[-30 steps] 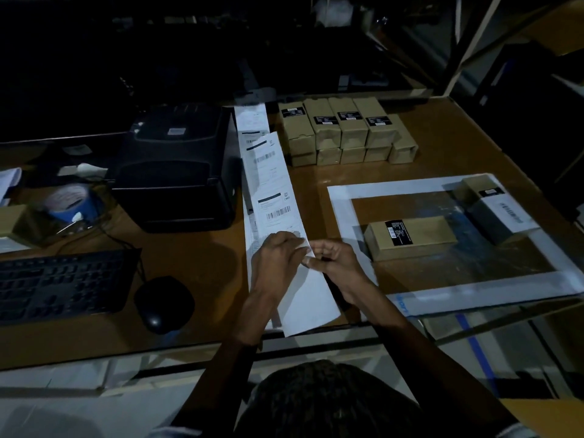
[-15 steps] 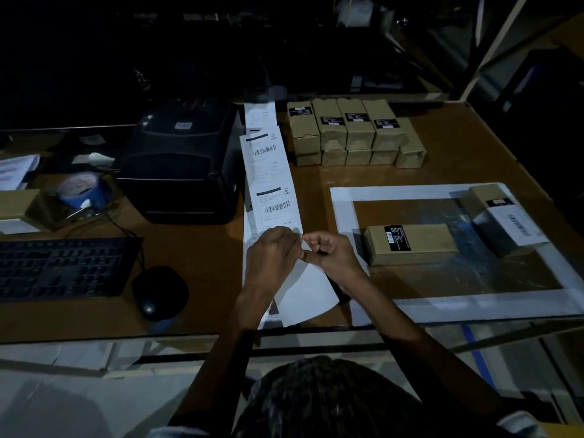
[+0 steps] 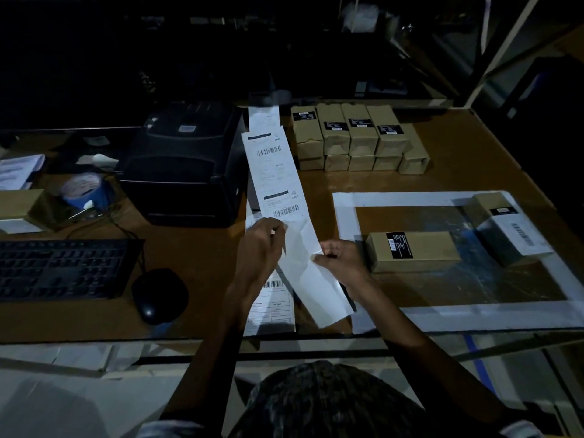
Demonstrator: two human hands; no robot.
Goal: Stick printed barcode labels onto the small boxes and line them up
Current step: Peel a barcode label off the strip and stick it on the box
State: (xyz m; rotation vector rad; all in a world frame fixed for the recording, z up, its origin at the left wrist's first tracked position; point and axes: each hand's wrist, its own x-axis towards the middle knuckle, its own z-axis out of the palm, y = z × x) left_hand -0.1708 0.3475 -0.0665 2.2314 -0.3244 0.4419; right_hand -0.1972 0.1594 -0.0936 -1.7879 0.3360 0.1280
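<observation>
A long white strip of printed barcode labels (image 3: 278, 181) runs from the black label printer (image 3: 186, 162) down the table toward me. My left hand (image 3: 259, 251) pinches the strip's left edge just below a barcode. My right hand (image 3: 339, 259) pinches the peeled label's right edge, pulling it away from the backing. One brown small box (image 3: 410, 251) with a black sticker lies inside the white-taped frame (image 3: 344, 216), right of my right hand. A labelled box (image 3: 508, 229) lies in the frame's far right corner. Several brown boxes (image 3: 354, 137) are stacked at the back.
A black keyboard (image 3: 60, 268) and mouse (image 3: 158, 294) sit at the left. A blue tape roll (image 3: 83, 191) and a cardboard box (image 3: 19, 210) lie left of the printer. More printed label sheets (image 3: 273, 301) lie under my left forearm. The table's front edge is near me.
My hands have drawn apart: the right hand moved right, toward the brown box, peeling the label wider from the strip. The left hand stays on the strip.
</observation>
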